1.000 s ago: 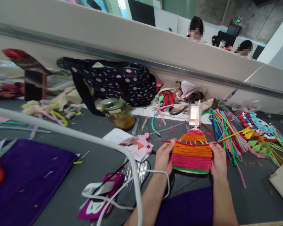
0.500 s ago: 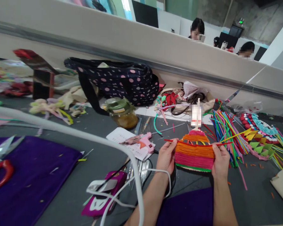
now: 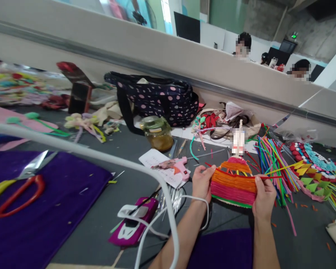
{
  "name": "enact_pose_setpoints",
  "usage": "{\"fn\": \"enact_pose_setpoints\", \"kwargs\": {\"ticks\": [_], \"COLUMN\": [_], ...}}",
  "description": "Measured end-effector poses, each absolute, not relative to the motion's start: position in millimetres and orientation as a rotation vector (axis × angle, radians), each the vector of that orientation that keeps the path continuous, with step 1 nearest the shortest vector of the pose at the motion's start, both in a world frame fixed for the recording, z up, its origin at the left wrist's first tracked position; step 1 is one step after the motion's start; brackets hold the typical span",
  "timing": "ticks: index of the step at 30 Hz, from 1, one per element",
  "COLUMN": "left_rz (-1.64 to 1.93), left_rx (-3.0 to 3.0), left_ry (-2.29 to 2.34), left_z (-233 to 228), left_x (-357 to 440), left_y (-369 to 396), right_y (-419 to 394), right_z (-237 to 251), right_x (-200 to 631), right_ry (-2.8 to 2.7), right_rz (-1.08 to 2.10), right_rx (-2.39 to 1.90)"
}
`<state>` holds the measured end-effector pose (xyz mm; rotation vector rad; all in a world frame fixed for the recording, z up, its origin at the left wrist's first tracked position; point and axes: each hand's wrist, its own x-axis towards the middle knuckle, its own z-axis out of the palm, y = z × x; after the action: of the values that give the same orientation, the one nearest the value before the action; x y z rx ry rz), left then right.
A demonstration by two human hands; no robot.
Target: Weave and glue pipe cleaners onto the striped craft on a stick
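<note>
A dark grey worktop is filling most of the frame, with a purple cloth covering its lower left. A dark spotted bag is leaning at the upper centre, and a loose bundle of coloured fuzzy stems is lying right of centre. Just left of that bundle, right of the frame's middle, the striped panel is sitting between two hands, showing orange, pink and green rows below a peaked, partly open top.

The left hand is pinching the panel's left side near its upper corner, its grip closed to about the panel's thickness. The right hand is gripping the opposite side in the same way, thumb to the front; the fingers behind are mostly hiding. A pink glue gun is resting on paper left of the hands. A thin red strip is running along the panel's top edge and poking out past both hands.

The panel is looking light and fairly stiff, its fuzzy surface probably not slippery; the open peak is seeming more fragile, so the solid side edges are offering the safer hold. The strip is likely bending easily and is best pinched near its ends.
</note>
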<state>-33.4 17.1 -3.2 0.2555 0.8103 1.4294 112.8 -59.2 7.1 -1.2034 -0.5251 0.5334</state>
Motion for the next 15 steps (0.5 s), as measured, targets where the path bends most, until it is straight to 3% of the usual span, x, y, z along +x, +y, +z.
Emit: {"fn": "enact_pose_setpoints", "kwargs": {"ticks": [15], "left_rz": [1.382], "left_rx": [0.898], "left_ry": [0.930], "left_z": [-1.7], "left_x": [-46.7], "left_y": [18.2], "right_y": [-61.8], "right_z": [0.6], "right_x": [108.5], "right_ry": [-0.603], "right_rz": [0.437], "right_rx": [-1.180]}}
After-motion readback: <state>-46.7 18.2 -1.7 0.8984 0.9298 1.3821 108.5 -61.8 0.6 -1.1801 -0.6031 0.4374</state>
